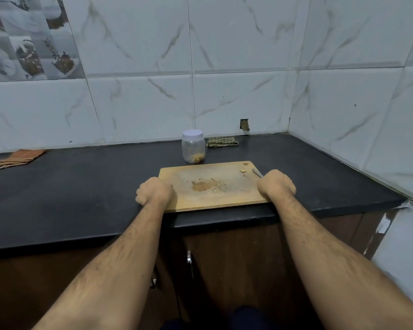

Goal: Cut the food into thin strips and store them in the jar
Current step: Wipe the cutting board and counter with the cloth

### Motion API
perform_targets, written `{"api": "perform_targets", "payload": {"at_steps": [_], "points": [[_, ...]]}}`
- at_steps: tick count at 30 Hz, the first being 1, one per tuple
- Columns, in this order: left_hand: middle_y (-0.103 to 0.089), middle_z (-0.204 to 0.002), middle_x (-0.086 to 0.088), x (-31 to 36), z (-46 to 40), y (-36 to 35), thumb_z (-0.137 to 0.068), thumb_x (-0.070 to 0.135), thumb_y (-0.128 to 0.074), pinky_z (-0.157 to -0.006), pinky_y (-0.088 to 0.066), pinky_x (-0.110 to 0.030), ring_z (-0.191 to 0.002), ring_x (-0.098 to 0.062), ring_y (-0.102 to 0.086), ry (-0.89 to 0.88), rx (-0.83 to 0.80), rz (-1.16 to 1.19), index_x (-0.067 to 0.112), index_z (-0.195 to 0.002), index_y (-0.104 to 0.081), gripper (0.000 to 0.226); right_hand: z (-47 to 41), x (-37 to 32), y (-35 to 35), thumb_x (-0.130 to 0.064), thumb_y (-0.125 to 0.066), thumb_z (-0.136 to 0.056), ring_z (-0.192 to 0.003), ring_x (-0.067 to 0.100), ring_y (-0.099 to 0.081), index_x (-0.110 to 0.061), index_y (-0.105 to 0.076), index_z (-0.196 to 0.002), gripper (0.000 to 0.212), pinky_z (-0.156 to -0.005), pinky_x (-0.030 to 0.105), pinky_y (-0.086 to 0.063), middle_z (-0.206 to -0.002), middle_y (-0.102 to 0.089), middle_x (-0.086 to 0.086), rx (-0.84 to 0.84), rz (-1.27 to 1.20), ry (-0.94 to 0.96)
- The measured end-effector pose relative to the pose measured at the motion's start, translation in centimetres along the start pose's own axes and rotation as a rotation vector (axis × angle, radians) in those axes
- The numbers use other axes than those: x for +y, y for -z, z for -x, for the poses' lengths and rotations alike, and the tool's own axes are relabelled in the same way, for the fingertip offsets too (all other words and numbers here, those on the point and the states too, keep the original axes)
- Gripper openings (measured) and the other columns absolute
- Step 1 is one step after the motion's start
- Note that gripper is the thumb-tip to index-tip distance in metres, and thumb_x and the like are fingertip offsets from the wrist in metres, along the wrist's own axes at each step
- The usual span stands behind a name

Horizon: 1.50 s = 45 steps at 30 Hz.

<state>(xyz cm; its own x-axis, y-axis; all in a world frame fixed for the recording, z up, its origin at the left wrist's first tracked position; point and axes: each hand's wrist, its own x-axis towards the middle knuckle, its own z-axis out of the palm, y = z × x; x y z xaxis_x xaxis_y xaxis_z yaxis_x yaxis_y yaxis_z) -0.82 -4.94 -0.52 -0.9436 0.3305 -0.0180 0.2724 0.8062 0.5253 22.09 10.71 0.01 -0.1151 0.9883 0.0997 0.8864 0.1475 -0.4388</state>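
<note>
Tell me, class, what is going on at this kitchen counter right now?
A person stands at a dark counter with both hands at a wooden cutting board. The left hand curls at the board's left edge; the right hand is at its right edge, where a knife tip pokes out. Only crumbs and a small food piece remain. The lidded jar behind holds some strips.

A clear plastic jar (193, 148) with a white lid screwed on is stood upright just behind the far edge of the wooden cutting board (210, 185). A small heap of yellowish-brown food strips (197, 159) is seen at the bottom of the jar. On the board, a patch of brownish crumbs and residue (206, 185) is spread near its centre. One small yellow food piece (242, 170) is left near the board's far right corner.
</note>
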Motion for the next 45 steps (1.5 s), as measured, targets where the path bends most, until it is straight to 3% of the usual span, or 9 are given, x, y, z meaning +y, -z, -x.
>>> {"api": "perform_targets", "payload": {"at_steps": [7, 14, 17, 22, 29, 34, 38, 45], "points": [[-0.059, -0.132, -0.014, 0.1, 0.9, 1.2, -0.088, 0.045, -0.062, -0.092, -0.048, -0.040, -0.117, -0.033, -0.057, 0.008, -0.130, 0.259, 0.006, -0.131, -0.054, 0.058, 1.0, 2.1, 1.6, -0.020, -0.050, -0.092, -0.084, 0.026, -0.059, -0.014, -0.061, -0.091, 0.013, -0.068, 0.032, -0.047, -0.090, -0.061, 0.006, -0.084, -0.041, 0.009], [-0.058, -0.119, -0.012, 0.5, 5.8, 0.7, -0.096, 0.033, -0.057, -0.082, -0.042, -0.036, -0.108, -0.031, -0.056, -0.091, -0.299, 0.436, 0.003, -0.126, -0.053, 0.043, 3.4, 7.7, 5.5, -0.025, -0.051, -0.091, -0.077, 0.026, -0.056, -0.012, -0.059, -0.093, 0.015, -0.061, 0.031, -0.042, -0.087, -0.059, 0.006, 0.038, -0.033, -0.033], [-0.057, -0.123, -0.014, 0.6, 8.5, 0.7, -0.098, 0.031, -0.059, -0.082, -0.042, -0.036, -0.099, -0.028, -0.053, -0.112, -0.390, 0.491, 0.002, -0.128, -0.052, 0.043, 5.0, 10.5, 7.2, -0.028, -0.053, -0.091, -0.073, 0.025, -0.053, -0.012, -0.057, -0.090, 0.017, -0.055, 0.029, -0.037, -0.084, -0.057, 0.006, 0.083, -0.033, -0.045], [-0.061, -0.088, -0.011, 0.0, 12.7, -0.3, -0.100, 0.023, -0.057, -0.059, -0.048, -0.035, -0.072, -0.025, -0.060, -0.091, -0.603, 0.636, 0.002, -0.113, -0.053, 0.025, 8.3, 15.6, 8.8, -0.030, -0.052, -0.088, -0.079, 0.029, -0.054, -0.009, -0.054, -0.086, 0.021, -0.064, 0.032, -0.040, -0.076, -0.054, 0.005, 0.094, -0.067, -0.093], [-0.066, -0.107, -0.014, -2.2, 17.8, -2.7, -0.100, 0.031, -0.055, -0.071, -0.052, -0.041, -0.092, -0.032, -0.065, -0.109, -0.596, 0.657, 0.002, -0.120, -0.056, 0.036, 13.8, 21.0, 8.8, -0.035, -0.051, -0.092, -0.062, 0.015, -0.045, -0.009, -0.055, -0.087, 0.027, -0.049, 0.028, -0.029, -0.073, -0.051, 0.003, 0.176, -0.075, -0.169], [-0.065, -0.106, -0.013, -4.6, 21.6, -4.7, -0.102, 0.033, -0.051, -0.075, -0.050, -0.041, -0.090, -0.030, -0.063, -0.122, -0.607, 0.690, 0.005, -0.118, -0.055, 0.032, 16.8, 24.1, 9.3, -0.033, -0.051, -0.091, -0.072, 0.024, -0.049, -0.009, -0.055, -0.091, 0.024, -0.058, 0.030, -0.035, -0.076, -0.050, 0.002, 0.173, -0.067, -0.176], [-0.060, -0.096, -0.007, -5.4, 25.3, -5.9, -0.104, 0.031, -0.048, -0.063, -0.045, -0.035, -0.081, -0.023, -0.058, -0.134, -0.613, 0.773, 0.008, -0.115, -0.050, 0.025, 18.3, 27.2, 9.1, -0.032, -0.051, -0.089, -0.078, 0.027, -0.051, -0.010, -0.055, -0.089, 0.022, -0.061, 0.032, -0.036, -0.073, -0.049, 0.000, 0.182, -0.043, -0.225], [-0.061, -0.101, -0.009, -7.5, 28.8, -9.5, -0.104, 0.030, -0.049, -0.077, -0.046, -0.041, -0.087, -0.026, -0.059, -0.048, -0.658, 0.756, 0.010, -0.112, -0.051, 0.022, 20.7, 30.6, 8.0, -0.031, -0.049, -0.089, -0.080, 0.028, -0.052, -0.010, -0.055, -0.088, 0.022, -0.064, 0.032, -0.039, -0.085, -0.057, 0.005, 0.208, 0.026, -0.298]]}}
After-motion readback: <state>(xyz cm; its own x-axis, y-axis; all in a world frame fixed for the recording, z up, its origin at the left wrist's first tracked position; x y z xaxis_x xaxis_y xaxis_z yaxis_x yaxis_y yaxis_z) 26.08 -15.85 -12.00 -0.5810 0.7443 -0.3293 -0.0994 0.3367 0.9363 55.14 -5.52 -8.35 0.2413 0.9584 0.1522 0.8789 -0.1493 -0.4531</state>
